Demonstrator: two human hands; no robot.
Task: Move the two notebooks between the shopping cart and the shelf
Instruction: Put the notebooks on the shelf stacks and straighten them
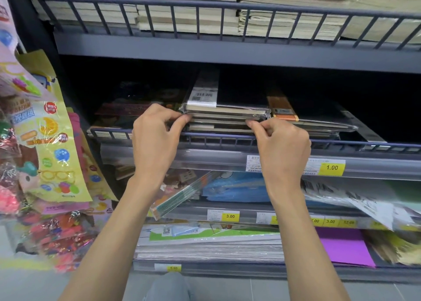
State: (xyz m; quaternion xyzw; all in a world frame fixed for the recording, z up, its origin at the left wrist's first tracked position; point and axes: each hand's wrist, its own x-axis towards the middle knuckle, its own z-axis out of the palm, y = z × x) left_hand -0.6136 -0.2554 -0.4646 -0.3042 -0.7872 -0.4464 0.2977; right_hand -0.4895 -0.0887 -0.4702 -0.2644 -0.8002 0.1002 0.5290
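Note:
A stack of black plastic-wrapped notebooks (225,111) lies on the middle shelf (227,139) behind its blue wire rail. The top one carries a white barcode label. My left hand (157,139) pinches the stack's left front corner with thumb and fingers. My right hand (280,146) pinches the front edge near the right corner. Both hands grip the upper notebooks; how many are held I cannot tell. The shopping cart is not in view.
An orange-banded notebook pile (303,116) lies just right of the stack, dark books (127,111) to its left. The upper shelf (227,11) holds beige paper stacks. Lower shelves carry coloured paper and price tags (331,167). Hanging toy packets (50,141) crowd the left.

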